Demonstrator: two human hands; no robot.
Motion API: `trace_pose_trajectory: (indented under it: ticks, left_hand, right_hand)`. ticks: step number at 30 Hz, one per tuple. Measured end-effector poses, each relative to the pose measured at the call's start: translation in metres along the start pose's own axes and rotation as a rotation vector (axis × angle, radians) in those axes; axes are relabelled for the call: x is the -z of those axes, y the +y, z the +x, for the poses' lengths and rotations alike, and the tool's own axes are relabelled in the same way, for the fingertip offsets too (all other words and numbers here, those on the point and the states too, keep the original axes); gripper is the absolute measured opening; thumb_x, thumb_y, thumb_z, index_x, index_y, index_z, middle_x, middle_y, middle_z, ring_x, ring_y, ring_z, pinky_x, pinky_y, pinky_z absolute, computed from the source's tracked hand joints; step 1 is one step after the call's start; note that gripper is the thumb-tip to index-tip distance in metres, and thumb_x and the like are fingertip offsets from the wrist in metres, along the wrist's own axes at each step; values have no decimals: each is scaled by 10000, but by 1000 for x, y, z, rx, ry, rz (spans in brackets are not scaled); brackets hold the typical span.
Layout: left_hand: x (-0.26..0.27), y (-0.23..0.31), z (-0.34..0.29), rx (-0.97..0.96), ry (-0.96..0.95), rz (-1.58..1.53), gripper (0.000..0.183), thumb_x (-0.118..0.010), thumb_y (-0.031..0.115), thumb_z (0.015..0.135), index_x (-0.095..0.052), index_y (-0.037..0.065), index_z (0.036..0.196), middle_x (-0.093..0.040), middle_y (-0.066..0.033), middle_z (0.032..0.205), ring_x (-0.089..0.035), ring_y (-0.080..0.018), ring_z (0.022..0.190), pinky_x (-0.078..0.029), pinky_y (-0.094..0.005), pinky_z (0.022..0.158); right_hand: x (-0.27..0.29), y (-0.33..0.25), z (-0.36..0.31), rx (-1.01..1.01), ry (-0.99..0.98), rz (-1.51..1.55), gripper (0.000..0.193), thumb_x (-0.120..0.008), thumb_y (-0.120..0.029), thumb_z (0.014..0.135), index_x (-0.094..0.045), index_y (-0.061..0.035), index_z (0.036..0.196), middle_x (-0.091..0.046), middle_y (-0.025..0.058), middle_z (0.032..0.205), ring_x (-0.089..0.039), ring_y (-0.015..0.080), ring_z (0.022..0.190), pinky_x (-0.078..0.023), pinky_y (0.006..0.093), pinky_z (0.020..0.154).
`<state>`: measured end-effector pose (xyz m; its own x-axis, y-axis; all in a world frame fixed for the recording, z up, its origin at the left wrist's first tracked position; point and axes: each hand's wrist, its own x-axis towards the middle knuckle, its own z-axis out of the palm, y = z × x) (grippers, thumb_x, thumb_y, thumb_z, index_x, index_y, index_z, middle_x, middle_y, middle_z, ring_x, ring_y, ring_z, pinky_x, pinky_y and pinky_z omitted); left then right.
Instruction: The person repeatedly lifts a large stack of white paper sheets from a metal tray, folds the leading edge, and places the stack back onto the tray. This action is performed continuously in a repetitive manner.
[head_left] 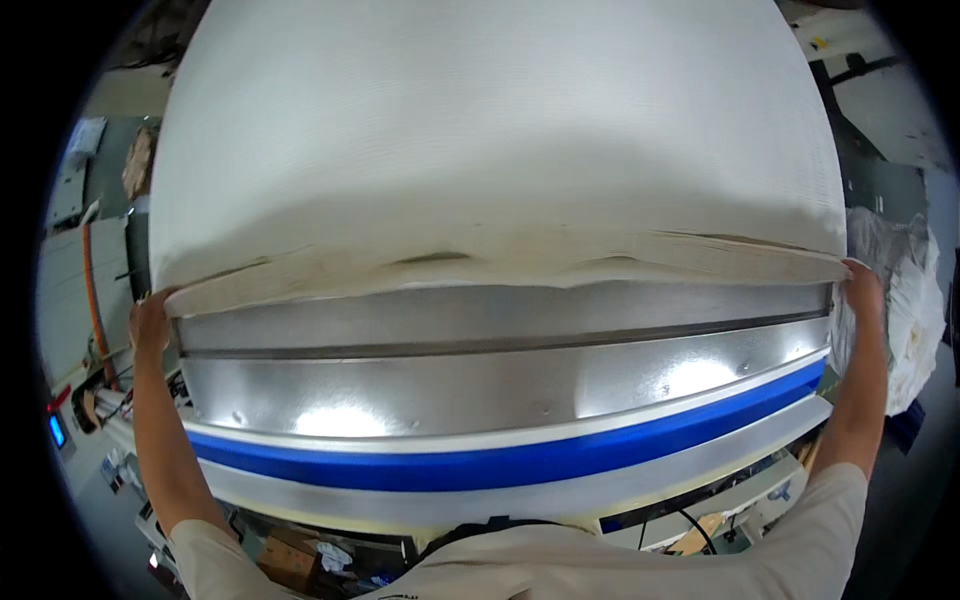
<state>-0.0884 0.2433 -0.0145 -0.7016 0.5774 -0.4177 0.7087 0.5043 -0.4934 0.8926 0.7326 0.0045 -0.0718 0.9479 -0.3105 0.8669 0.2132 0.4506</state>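
Note:
A wide stack of white cloth layers [500, 120] spreads over the far part of the view. Its thick, off-white front edge [520, 262] faces me, with gaps between some layers. At the left front corner, my left hand [151, 318] is closed on the stack, its fingers partly hidden. My right hand [863, 286] grips the opposite front corner, fingertips bent around the edge. Both arms are stretched wide. Just below the cloth edge, a shiny metal plate [500, 385] runs across the table front, crossed by a dark groove.
A blue strip [500, 465] and a pale rail [420, 507] border the table nearest me. Crumpled clear plastic [905, 310] lies at the right. An orange hose [95, 290] stands on the left. A cardboard box [288, 562] sits under the table edge.

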Motion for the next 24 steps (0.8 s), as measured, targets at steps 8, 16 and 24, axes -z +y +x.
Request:
trace_pose_trajectory:
  ticks: [8, 16, 24]
  left_hand:
    - [-23, -119, -58, -106, 157, 74, 348, -486, 51, 834, -644, 162, 1123, -652, -103, 1097, -601, -324, 1002, -465, -426, 885]
    - [-143, -119, -179, -395, -281, 349, 352, -558, 66, 759, -667, 152, 1083, -666, -101, 1069, -635, -287, 973, -494, -432, 840]
    - [-174, -47, -206, -325, -729, 509, 213, -631, 121, 760, -712, 105, 956, -682, -93, 1050, -643, -268, 1008, -527, -410, 804]
  right_hand:
    - [20, 87, -47, 167, 67, -41, 315, -551, -87, 803, -606, -79, 1113, -645, 201, 985, -596, 402, 948, -464, 471, 808]
    - [-37, 49, -155, 310, -281, -311, 305, -582, -91, 744, -670, -136, 1033, -660, 134, 957, -613, 337, 928, -473, 446, 851]
    - [-89, 41, -209, 395, -482, -488, 133, -575, -134, 764, -679, -113, 844, -661, 109, 898, -622, 314, 897, -496, 448, 769]
